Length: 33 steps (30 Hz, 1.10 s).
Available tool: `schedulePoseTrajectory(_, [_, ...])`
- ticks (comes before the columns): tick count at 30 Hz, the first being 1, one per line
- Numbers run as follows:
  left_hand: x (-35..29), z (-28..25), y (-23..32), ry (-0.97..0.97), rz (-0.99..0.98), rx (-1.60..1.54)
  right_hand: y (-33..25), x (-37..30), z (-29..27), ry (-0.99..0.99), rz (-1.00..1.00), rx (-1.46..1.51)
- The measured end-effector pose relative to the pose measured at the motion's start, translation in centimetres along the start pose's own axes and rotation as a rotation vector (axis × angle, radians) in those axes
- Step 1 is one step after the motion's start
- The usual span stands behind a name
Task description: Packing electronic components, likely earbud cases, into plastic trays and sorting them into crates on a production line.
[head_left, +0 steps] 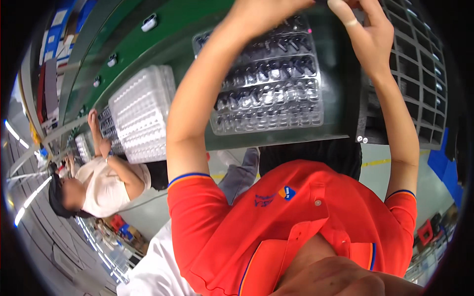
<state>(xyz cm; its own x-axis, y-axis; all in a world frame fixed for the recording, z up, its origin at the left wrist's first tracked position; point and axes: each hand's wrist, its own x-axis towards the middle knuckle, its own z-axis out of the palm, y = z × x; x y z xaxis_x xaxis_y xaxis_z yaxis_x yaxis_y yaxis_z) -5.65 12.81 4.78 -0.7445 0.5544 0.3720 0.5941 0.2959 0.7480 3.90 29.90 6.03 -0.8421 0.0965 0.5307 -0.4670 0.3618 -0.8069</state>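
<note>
Both of my hands meet at the top edge of the head view, partly cut off by it. My left hand (271, 14) reaches over the far part of a clear plastic tray (269, 121), whose pockets hold small dark parts. Its fingertips close toward a small dark thing at the picture's edge, too little of which shows to name. My right hand (371, 42) is bent at the fingers beside that same dark thing, a pale cover on one fingertip. Under my right forearm lies a black tray divided into square compartments (419, 74).
To the left, a stack of empty clear trays (140, 116) stands on the bench. Beyond it a green conveyor belt (182, 15) carries small white cases (149, 22). A co-worker in a pale shirt (111, 190) works farther left. The bench's metal edge (296, 142) runs close to my body.
</note>
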Motion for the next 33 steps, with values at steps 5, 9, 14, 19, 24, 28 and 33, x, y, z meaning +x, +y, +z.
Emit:
schedulePoseTrajectory(5, [2.3, -4.4, -13.0, 0.209, -0.253, 0.169, 1.0, -4.9, 3.2, -0.585, -0.224, -0.179])
schedulePoseTrajectory(9, [2.4, -3.5, -20.8, 0.174, -0.329, 0.103, 1.0, -7.8, 5.1, -0.627, -0.211, -0.152])
schedulePoseTrajectory(14, [1.6, -6.3, -26.2, 0.147, -0.343, -0.074, -0.3, -10.0, 7.0, -0.657, -0.199, -0.195])
schedulePoseTrajectory(19, [1.9, -6.0, -22.3, 0.078, -0.280, 0.434, 0.1, -9.5, 6.6, -0.666, -0.270, -0.334])
schedulePoseTrajectory(24, [2.8, -5.3, -16.3, 0.454, 0.078, 0.874, -1.2, -7.8, 3.9, -0.567, -0.209, -0.313])
schedulePoseTrajectory(28, [5.6, -1.4, -8.5, 0.198, 0.241, 0.384, -0.4, -4.2, -3.9, -0.209, -0.192, -0.770])
schedulePoseTrajectory(33, [7.9, 9.6, -1.5, -0.029, 0.519, 0.254, 2.3, -9.2, -11.5, -0.335, 0.055, -0.946])
